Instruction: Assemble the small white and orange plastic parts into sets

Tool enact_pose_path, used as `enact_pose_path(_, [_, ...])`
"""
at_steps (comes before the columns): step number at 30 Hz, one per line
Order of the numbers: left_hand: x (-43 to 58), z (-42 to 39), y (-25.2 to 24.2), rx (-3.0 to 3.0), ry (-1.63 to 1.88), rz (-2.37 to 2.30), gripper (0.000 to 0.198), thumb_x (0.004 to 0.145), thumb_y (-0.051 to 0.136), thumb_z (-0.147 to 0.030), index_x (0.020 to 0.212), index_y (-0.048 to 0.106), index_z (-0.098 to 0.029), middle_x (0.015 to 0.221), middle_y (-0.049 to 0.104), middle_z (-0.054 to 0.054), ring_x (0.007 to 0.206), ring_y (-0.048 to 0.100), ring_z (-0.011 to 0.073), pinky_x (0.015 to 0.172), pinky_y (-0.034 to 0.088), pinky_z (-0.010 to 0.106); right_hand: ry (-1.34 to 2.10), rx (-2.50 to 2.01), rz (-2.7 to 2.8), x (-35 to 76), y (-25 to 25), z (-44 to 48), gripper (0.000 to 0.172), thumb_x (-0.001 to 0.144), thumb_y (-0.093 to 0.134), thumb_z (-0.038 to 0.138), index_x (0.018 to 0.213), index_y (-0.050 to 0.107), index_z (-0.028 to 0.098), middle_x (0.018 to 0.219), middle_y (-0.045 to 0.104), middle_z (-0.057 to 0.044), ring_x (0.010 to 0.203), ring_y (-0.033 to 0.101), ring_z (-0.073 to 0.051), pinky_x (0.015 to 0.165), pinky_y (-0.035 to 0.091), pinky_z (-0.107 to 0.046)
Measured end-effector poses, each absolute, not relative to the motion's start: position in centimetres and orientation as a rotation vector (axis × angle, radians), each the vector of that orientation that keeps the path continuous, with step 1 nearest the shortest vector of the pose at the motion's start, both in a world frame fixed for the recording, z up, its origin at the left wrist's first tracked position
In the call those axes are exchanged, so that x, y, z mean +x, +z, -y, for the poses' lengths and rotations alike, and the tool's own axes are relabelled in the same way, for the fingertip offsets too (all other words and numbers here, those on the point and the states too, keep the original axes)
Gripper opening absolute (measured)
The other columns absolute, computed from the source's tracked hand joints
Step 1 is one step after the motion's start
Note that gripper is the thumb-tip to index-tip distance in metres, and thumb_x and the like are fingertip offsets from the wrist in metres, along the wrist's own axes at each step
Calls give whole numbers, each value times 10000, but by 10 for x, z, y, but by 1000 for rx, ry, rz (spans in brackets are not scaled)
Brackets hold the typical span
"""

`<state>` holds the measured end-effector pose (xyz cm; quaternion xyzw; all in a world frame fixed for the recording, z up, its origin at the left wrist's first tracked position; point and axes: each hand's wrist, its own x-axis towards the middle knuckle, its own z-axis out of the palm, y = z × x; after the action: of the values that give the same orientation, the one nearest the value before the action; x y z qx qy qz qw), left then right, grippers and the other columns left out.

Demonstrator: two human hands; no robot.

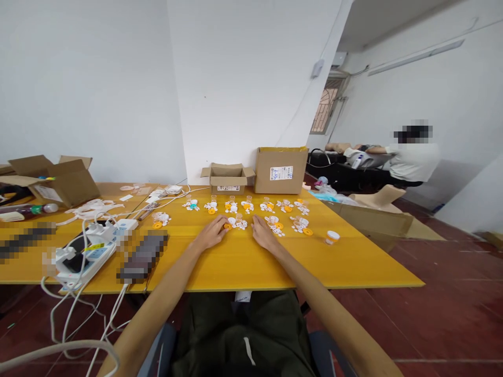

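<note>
My left hand rests on the yellow table, fingers loosely stretched, with its tips beside an orange round lid. Opposite it, my right hand lies with fingers extended and nothing visible in them. Between the two hands is a small pile of white dotted discs, with a small clear cup just behind it. Similar groups of discs, clear cups and orange lids spread around, including an orange lid right of my right hand. A teal lid lies farther back on the left.
A white-lidded cup stands at the right. Behind are an open carton and a taller cardboard box. Power strips with tangled cables and a blurred dark device lie left. A person sits in the right background.
</note>
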<state>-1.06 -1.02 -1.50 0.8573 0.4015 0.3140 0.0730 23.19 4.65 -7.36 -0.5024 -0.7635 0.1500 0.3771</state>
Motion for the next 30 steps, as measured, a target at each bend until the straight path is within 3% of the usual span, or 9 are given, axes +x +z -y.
enact_pose_path(8, [-9,10,-14,2508,942,-1191,208,916,467,-213,1074,601,-244,1153,642,61,1060,621,214,967,503,374,394,-1282,1987,239,-66,-39,351,894,450,299,1202,594,212,1296,618,-122,1281,513,-278,1112,365,-463])
enact_pose_path(19, [-9,7,-18,2457,966,-1141,241,914,459,-193,1115,581,-248,1128,656,49,1011,633,196,943,515,362,668,-1187,1840,206,-43,-35,491,881,545,513,1309,540,274,1356,580,-87,1275,522,-255,1084,390,-433])
enact_pose_path(25, [-11,6,-19,2513,1062,-1298,269,900,449,-141,1109,576,-254,1103,634,47,1029,617,209,930,508,362,482,-1209,1994,177,-32,-30,680,766,688,543,1364,489,287,1337,556,-111,1242,524,-285,1056,397,-448])
enact_pose_path(30, [-12,4,-17,2498,1151,-1470,264,907,414,-132,1085,570,-248,1100,622,52,985,621,208,882,512,348,258,-1341,2163,164,-28,-23,640,723,734,543,1292,553,313,1381,482,-119,1277,469,-318,1053,372,-484])
